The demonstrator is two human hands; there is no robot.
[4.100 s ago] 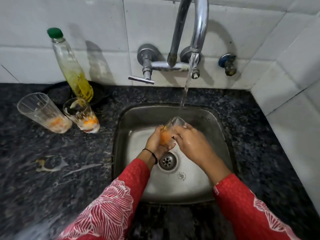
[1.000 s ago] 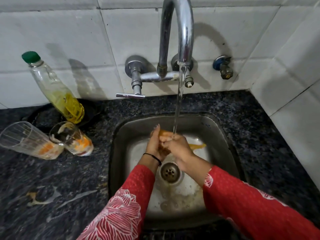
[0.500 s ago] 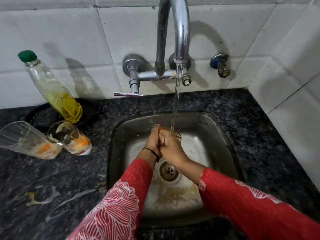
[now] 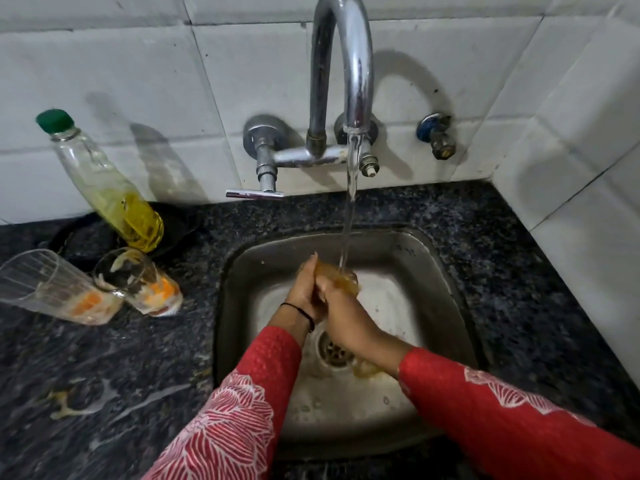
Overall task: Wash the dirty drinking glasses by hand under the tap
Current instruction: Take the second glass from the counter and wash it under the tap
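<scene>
The left hand (image 4: pixel 304 289) and right hand (image 4: pixel 346 317) are clasped together round one glass (image 4: pixel 343 277) under the tap's (image 4: pixel 346 64) stream, over the sink (image 4: pixel 446 271). The glass shows more than a moment ago and brims with orange-brown water. On the counter (image 4: pixel 526 278), a tall glass (image 4: pixel 52 289) and a short glass (image 4: pixel 138 282) hold orange dregs beside one bottle (image 4: pixel 107 188) of yellow liquid.

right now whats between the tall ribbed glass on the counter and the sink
In the head view, the shorter dirty glass stands beside the tall glass, then a bare strip of counter reaches the sink rim.

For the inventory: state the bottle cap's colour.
The bottle cap is green, seen best in the head view.
</scene>
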